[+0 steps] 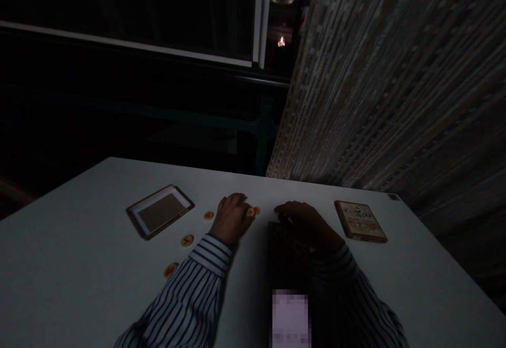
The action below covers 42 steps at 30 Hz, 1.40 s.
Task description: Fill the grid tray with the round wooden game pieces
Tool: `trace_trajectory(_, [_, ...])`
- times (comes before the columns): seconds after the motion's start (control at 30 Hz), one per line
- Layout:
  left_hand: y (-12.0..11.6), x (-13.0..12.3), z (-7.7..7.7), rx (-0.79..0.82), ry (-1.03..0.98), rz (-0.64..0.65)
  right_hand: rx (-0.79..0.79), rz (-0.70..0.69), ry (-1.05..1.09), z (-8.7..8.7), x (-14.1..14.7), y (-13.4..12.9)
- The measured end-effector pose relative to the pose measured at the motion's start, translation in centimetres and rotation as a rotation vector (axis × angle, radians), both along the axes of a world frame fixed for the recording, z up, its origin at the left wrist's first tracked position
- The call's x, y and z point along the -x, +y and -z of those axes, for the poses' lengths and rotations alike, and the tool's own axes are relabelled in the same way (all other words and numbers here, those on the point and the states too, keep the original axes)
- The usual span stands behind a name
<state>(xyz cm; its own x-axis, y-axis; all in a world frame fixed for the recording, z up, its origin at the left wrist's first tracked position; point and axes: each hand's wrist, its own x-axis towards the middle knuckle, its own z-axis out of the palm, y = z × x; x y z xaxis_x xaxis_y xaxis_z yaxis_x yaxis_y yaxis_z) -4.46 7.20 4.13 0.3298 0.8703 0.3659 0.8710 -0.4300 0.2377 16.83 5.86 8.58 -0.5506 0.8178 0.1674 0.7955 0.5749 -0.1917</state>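
Observation:
My left hand (231,215) is low over the white table (130,295), its fingers curled down. At its thumb side is a round Chinese chess piece (250,212) with a red mark, and a second piece (256,211) lies right beside it. My right hand (306,221) is closed, with the fingertips together; a small pale spot shows there, too dark to name. Beneath the right hand is a dark patterned object (282,250), mostly in shadow. Left of my left hand lie three more pieces: an upper one (208,215), a middle one (187,240) and a lower one (171,270), partly behind my sleeve.
An open shallow box part (134,219) sits at the left. A flat printed box (361,221) lies at the right. A pixelated bright rectangle (290,316) is at the bottom centre. Behind the table hang a string curtain (356,74) and a dark window (158,10).

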Motion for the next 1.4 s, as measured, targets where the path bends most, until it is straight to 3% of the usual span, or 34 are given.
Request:
trace_trajectory(0.47, [-0.8, -0.9, -2.5, -0.085, -0.104, 0.061, -0.06, -0.007, 0.061, 0.6, -0.4, 0.3])
trace_trajectory(1.0, [-2.3, -2.4, -4.9, -0.143, -0.16, 0.163, -0.081, 0.053, 0.061, -1.5, -0.7, -1.4])
trace_trajectory(1.4, [-3.3, -4.0, -5.2, -0.141, -0.124, 0.256, -0.075, 0.101, 0.139, -1.0, -3.7, -3.8])
